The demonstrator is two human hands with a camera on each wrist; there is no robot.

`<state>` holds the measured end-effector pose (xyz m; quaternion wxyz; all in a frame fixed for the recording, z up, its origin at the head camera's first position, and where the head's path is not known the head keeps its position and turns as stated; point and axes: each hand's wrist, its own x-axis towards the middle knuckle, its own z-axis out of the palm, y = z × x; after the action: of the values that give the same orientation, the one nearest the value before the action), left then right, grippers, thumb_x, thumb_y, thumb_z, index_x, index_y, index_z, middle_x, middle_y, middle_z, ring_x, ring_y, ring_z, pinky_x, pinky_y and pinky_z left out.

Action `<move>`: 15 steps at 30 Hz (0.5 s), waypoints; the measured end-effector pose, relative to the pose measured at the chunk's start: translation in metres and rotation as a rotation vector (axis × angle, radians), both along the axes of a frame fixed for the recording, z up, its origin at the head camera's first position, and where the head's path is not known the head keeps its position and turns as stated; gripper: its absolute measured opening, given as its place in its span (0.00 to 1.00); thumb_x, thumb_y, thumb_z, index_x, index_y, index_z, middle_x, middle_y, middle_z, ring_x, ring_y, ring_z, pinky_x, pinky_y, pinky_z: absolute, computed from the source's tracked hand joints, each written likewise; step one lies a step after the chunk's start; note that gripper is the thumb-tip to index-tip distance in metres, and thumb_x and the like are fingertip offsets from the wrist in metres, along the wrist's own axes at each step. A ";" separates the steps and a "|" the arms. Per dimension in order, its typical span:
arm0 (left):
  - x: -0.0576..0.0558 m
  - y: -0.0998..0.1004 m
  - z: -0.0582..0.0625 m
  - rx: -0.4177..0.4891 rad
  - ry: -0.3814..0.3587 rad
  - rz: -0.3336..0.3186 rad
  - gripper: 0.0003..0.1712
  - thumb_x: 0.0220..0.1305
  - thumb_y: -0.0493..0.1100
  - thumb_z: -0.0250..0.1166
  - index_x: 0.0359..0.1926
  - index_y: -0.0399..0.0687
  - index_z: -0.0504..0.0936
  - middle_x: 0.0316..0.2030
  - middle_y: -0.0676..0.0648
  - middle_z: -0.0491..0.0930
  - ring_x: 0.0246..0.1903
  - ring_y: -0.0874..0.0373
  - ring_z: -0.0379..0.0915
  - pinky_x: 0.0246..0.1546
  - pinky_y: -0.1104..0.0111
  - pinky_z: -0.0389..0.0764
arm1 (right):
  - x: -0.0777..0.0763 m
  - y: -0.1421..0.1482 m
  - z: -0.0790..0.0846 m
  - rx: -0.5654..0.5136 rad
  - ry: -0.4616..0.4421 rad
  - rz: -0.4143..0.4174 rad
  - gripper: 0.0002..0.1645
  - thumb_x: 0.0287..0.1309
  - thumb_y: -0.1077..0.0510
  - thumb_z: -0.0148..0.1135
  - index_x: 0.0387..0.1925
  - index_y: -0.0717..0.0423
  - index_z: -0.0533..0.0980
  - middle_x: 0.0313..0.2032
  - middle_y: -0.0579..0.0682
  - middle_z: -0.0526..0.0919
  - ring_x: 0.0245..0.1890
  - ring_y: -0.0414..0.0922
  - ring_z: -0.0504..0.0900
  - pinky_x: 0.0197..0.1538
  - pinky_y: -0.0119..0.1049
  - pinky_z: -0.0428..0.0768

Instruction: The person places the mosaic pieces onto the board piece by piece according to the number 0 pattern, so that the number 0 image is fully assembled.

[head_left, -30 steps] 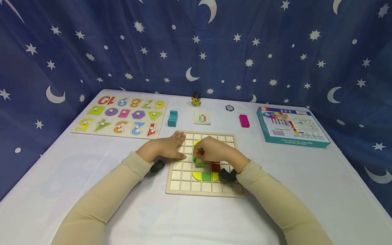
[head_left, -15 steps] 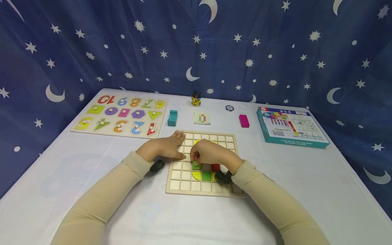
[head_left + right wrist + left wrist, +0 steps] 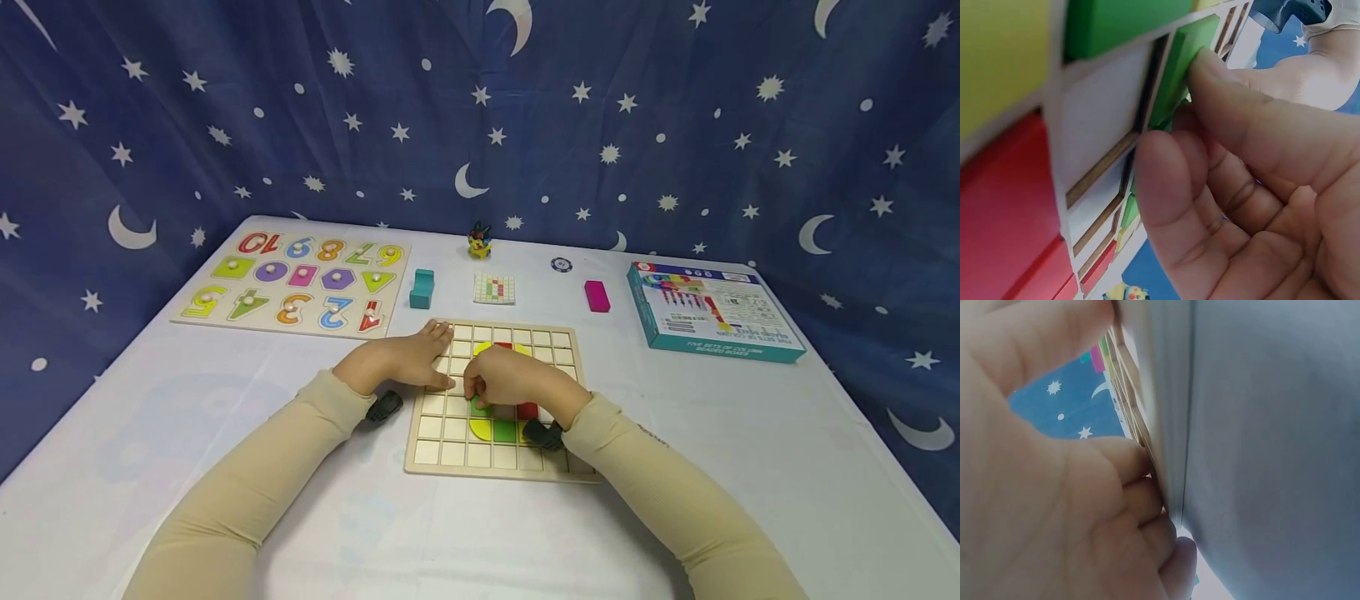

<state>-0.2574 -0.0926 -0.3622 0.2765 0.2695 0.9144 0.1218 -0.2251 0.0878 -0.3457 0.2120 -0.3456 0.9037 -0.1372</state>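
My left hand (image 3: pixel 402 358) lies with fingers spread across the left edge of the wooden grid board (image 3: pixel 455 454); the left wrist view has its fingertips at the board's edge. Over the board's middle, my right hand (image 3: pixel 513 377) has its thumb and curled fingers at a green square tile (image 3: pixel 1180 72). That tile sits in a cell, slightly tilted in the right wrist view, with the thumb tip on it. Below it are a yellow rounded tile (image 3: pixel 481 430) and another green tile (image 3: pixel 505 431). A red tile (image 3: pixel 528 411) shows by the right wrist. The right hand hides several middle cells.
Behind the board lie a small pattern card (image 3: pixel 494 289), a teal block (image 3: pixel 422 288), a magenta block (image 3: pixel 597 296), a poker chip (image 3: pixel 561 264) and a toy figure (image 3: pixel 480 242). A number puzzle (image 3: pixel 315 292) is at left, a flat box (image 3: pixel 716 312) at right.
My right hand has moved slightly left and down with the green tile, which has gone from above the board into a cell. The left hand has stayed put.
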 end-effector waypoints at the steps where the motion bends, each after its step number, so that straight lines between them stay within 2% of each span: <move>1: 0.000 0.000 0.000 -0.001 -0.001 0.001 0.50 0.63 0.57 0.55 0.71 0.37 0.36 0.72 0.41 0.30 0.70 0.48 0.19 0.70 0.55 0.37 | 0.000 0.000 0.000 0.001 -0.002 -0.002 0.05 0.48 0.65 0.67 0.25 0.53 0.80 0.21 0.42 0.76 0.24 0.36 0.70 0.33 0.28 0.72; 10: -0.001 0.000 -0.003 -0.013 -0.006 0.000 0.51 0.63 0.58 0.55 0.71 0.37 0.36 0.72 0.41 0.30 0.70 0.48 0.20 0.70 0.55 0.37 | -0.001 0.010 0.008 0.014 -0.017 -0.058 0.05 0.48 0.61 0.69 0.30 0.53 0.81 0.26 0.42 0.79 0.28 0.39 0.73 0.37 0.31 0.74; 15: -0.001 0.000 -0.008 -0.026 -0.018 -0.011 0.52 0.62 0.58 0.55 0.71 0.36 0.37 0.72 0.40 0.31 0.70 0.47 0.21 0.70 0.54 0.37 | -0.003 0.024 0.008 0.023 0.013 -0.081 0.04 0.50 0.61 0.67 0.31 0.54 0.81 0.27 0.43 0.79 0.29 0.39 0.72 0.37 0.30 0.74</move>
<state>-0.2581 -0.0928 -0.3698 0.2887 0.2695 0.9120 0.1107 -0.2283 0.1117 -0.3373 0.2045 -0.3074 0.9198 -0.1330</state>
